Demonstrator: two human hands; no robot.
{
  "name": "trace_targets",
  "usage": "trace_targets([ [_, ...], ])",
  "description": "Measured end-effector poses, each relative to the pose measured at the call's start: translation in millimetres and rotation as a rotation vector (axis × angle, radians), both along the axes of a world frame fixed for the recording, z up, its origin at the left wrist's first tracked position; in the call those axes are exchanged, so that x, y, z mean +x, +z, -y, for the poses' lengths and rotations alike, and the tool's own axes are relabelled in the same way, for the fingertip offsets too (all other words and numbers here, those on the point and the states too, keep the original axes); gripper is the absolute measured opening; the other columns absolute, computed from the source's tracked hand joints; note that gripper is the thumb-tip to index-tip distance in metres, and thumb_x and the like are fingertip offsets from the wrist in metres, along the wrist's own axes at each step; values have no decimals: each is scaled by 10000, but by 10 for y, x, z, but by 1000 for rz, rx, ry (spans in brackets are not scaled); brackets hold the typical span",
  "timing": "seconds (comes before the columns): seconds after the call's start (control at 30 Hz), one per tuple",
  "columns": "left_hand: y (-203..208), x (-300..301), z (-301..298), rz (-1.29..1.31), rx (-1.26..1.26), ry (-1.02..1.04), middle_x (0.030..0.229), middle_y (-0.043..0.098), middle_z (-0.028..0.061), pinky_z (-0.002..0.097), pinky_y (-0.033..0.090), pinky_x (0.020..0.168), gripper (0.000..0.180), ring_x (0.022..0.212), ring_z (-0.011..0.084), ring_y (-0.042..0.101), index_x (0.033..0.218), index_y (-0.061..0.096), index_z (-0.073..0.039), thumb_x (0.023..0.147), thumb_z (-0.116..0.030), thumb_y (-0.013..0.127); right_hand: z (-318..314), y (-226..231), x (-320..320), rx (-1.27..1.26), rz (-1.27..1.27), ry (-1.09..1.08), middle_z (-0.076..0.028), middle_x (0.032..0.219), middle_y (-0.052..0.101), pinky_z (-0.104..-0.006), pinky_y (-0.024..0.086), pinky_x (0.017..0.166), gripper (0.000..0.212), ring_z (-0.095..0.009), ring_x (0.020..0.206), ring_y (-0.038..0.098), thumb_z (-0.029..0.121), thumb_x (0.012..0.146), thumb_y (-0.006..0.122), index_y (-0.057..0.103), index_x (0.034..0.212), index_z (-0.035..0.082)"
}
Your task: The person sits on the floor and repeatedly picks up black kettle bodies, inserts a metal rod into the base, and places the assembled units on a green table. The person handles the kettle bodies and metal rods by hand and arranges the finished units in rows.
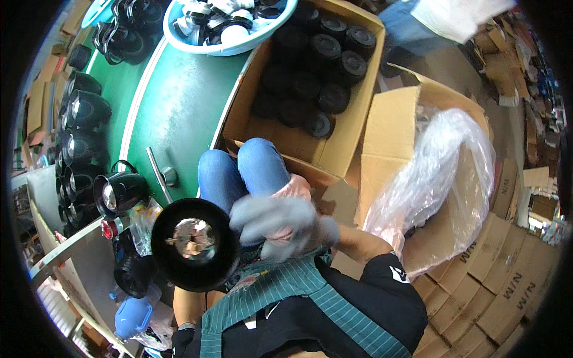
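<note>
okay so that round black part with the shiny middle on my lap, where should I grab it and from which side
Probably by the black outer rim of the round black part, from its right edge, where the gloved right hand already meets it. The rim is broad and faces up; the shiny centre looks smooth and easily smudged, so keep fingers off it.

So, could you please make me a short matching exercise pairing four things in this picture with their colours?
Things:
1. Conveyor belt
2. Basin of parts
3. Box of round parts
4. Round base held by the right hand

Colours:
A. Brown cardboard
B. Black, with a shiny centre
C. Green
D. Light blue

Pairs: 1-C, 2-D, 3-A, 4-B
</note>
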State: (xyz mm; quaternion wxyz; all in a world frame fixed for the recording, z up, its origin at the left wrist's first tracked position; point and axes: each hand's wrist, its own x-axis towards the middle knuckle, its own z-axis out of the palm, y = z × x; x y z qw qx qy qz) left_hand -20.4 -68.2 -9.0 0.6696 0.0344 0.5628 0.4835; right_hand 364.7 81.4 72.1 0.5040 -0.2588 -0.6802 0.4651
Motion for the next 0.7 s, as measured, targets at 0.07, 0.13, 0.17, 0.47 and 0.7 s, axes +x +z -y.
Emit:
trace_targets([
  [0.07,50,-116,-152,-120,-8,60,1601,570,162,481,523,1185,628,1404,282,605,1633,457,-35,1086,-258,674,-521,-817,156,-328,191,-218,-185,1397,710,-402,588,1025,351,-278,1250,722,170,1031,729,697,1353,34],
  [0.13,90,-178,-249,-219,-15,124,1598,573,162,479,525,1183,624,1402,281,608,1630,461,-34,1086,-253,674,-1199,-1732,322,-632,45,-477,-271,1378,708,-426,551,1096,556,-298,1299,691,287,1039,717,615,1512,15],
  [0.17,74,-198,-329,-250,-19,137,1597,574,162,479,526,1183,622,1400,281,609,1629,463,-33,1086,-250,674,-1378,-2271,402,-761,431,-533,-299,1491,612,-473,490,1162,695,-354,1404,598,364,1015,731,524,1588,30],
  [0.47,-528,-15,-1412,-311,-135,66,1587,586,162,473,533,1175,602,1389,278,621,1617,481,-29,1083,-229,675,-1714,-4624,372,-830,1447,-739,-340,1722,286,-682,222,1286,714,-564,1597,232,156,1078,498,288,1751,273],
  [0.7,-643,213,-1974,-265,-77,-80,1579,595,162,468,538,1170,588,1379,275,630,1608,494,-25,1082,-212,675,-1616,-3950,631,-892,1471,-560,-292,1669,409,-586,395,1197,686,-467,1414,496,392,1011,684,503,1657,249],
])
